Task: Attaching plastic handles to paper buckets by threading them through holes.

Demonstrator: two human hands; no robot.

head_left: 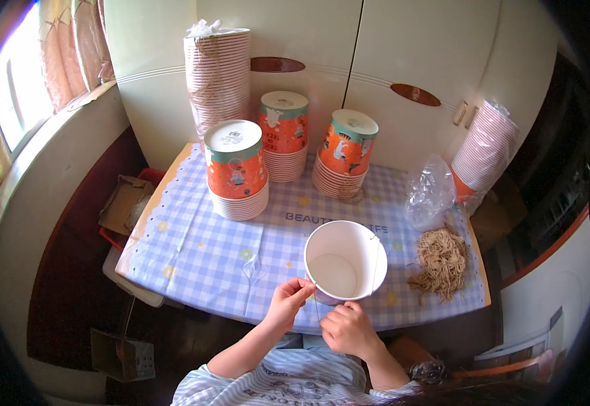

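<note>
Left hand point(291, 302) is pinching: thumb and fingertips are coming together, clamping on a thin cord point(318, 308) at the near-left rim of a white bucket point(339, 254). Right hand point(349, 330) is curling its fingers inward and sitting just below the bucket's near rim; the cord is running down from the left fingertips to beside it. Cannot tell whether the right fingers are gripping the cord, as the grip is partly hidden.

Bucket is standing near the front edge of the table, mouth facing up toward the camera, inner wall and round base showing. Another length of cord is hanging along the right side of its mouth.

Other containers: three stacks of nested orange-and-green paper buckets are standing upside down behind it: front-left stack point(237, 172), middle stack point(284, 132), right stack point(345, 155). A tall plastic-wrapped stack point(218, 81) is rising at the back left; another wrapped stack point(487, 145) is leaning at the far right. A clear plastic bag point(430, 193) is lying crumpled near that one. A tangled pile of beige cords point(441, 262) is resting right of the white bucket, on the blue checked tablecloth point(274, 247). An open cardboard box point(124, 203) is sitting left of the table.
</note>
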